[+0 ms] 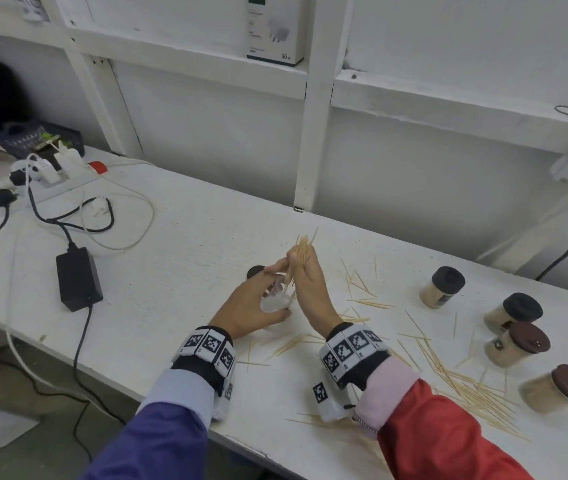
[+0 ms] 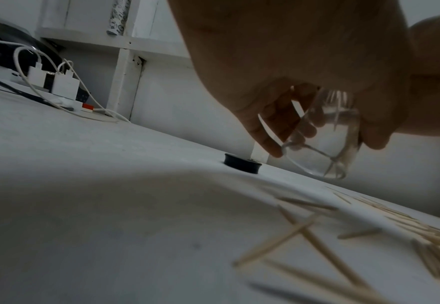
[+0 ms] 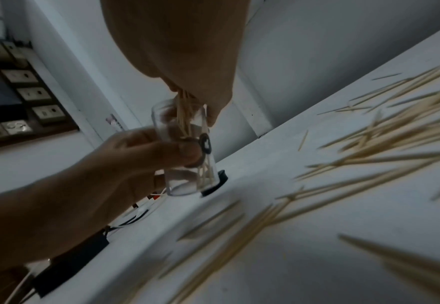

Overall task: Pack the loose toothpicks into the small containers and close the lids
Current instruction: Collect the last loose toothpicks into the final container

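Nearest the desk edge (image 1: 158, 341), loose toothpicks (image 1: 476, 393) are lying scattered, thickest at the right front and thinning toward the middle.

Just beyond them, the left hand (image 1: 251, 303) is wrapping fingers and thumb around a small clear container (image 3: 187, 152), tilting it slightly and holding it just off the desk (a few picks are already leaning inside, visible in the left wrist view). The right hand (image 1: 305, 282) is pinching a bundle of toothpicks (image 1: 301, 251) upright, lower tips entering the container mouth, upper ends fanning out above the knuckles.

Right behind the container, its black lid (image 2: 242, 165) is sitting on the desk, off and waiting.

Farther right, four filled containers (image 1: 443, 287) are standing or lying with dark lids on; one at the front right is tipped on its side.

Far left: a black power adapter (image 1: 78, 278), cables, and a power strip (image 1: 50, 178) against the wall.

Risks, as judged from here: the bundle looks splayed at the top, so outer picks may be catching on the rim and spilling back out if released all at once. The container is tilted in the air, so a hard push may be knocking it from the grip. The lid sits close behind and could be nudged away by either hand.
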Action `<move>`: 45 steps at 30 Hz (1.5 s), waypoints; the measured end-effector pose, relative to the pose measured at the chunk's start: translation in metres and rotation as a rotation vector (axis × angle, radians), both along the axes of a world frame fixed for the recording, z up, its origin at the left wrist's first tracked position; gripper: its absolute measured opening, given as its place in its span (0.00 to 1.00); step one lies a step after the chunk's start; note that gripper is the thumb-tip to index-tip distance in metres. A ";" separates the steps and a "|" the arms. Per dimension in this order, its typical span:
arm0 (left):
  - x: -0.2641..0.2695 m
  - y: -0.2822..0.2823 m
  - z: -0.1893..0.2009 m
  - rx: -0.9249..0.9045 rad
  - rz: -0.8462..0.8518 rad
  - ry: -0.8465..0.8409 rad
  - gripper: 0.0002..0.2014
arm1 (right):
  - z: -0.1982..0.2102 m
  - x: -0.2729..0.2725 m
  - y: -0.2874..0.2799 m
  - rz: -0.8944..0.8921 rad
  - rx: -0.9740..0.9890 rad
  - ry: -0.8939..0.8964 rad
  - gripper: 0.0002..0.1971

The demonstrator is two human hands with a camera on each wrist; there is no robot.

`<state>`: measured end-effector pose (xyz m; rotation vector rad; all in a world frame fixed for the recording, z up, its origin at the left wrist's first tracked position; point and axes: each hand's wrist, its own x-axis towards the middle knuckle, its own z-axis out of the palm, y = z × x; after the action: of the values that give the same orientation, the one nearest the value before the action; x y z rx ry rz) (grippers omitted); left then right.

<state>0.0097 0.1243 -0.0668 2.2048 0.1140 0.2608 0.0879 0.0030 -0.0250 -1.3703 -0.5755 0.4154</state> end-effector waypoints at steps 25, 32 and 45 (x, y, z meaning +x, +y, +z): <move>-0.003 0.001 0.002 0.079 0.106 -0.085 0.22 | -0.016 -0.009 -0.003 -0.039 0.103 0.133 0.07; -0.002 0.003 -0.002 0.148 0.059 -0.107 0.25 | -0.013 -0.001 -0.012 0.015 0.016 0.115 0.13; 0.000 0.007 -0.002 0.218 0.147 -0.161 0.28 | -0.010 0.018 -0.034 0.042 -0.193 0.076 0.12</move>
<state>0.0098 0.1311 -0.0687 2.3839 0.1660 0.5541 0.1059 -0.0312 -0.0353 -1.5216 -0.5122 0.5659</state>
